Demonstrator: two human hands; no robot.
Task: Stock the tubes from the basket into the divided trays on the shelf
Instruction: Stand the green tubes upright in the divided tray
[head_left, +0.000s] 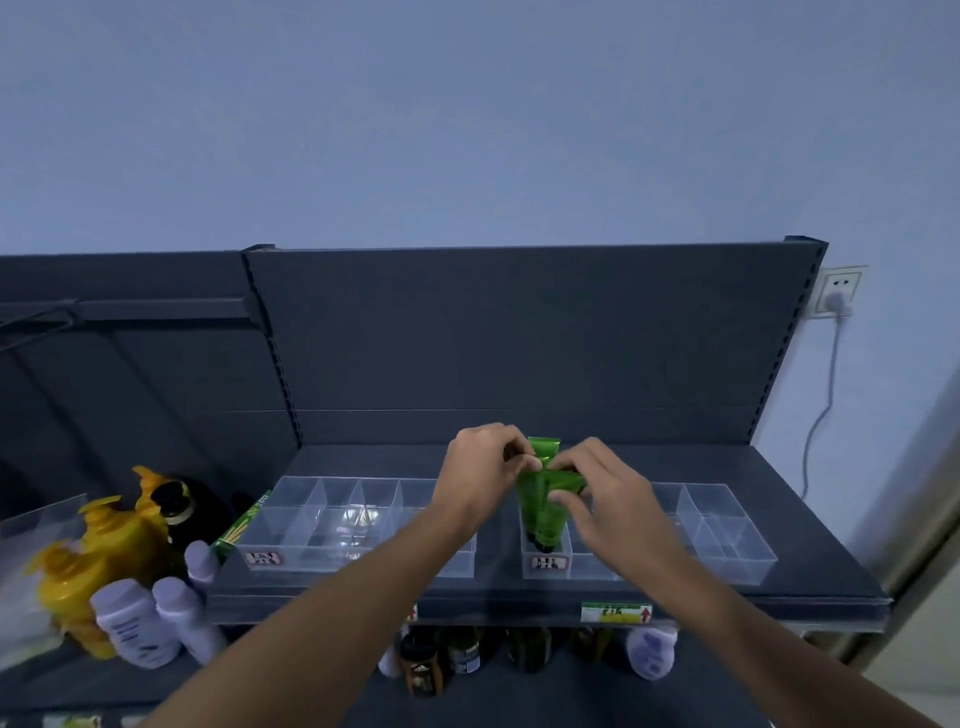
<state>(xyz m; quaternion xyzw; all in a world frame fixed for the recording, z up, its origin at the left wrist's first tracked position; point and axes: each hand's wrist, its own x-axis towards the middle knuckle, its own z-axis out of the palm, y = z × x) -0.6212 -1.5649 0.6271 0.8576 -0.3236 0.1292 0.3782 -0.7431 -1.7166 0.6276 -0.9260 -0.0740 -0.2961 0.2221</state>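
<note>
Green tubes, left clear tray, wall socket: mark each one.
green tubes (543, 519): head view, on the upright tube's body below the hands.
left clear tray (322, 561): head view, on its front wall.
wall socket (839, 285): head view, on its white faceplate.

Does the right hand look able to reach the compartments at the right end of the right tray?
Likely yes. The right hand is over the left part of that tray, and nothing stands between it and the open-topped right end. Its fingers do grip green tubes at the moment.
</note>
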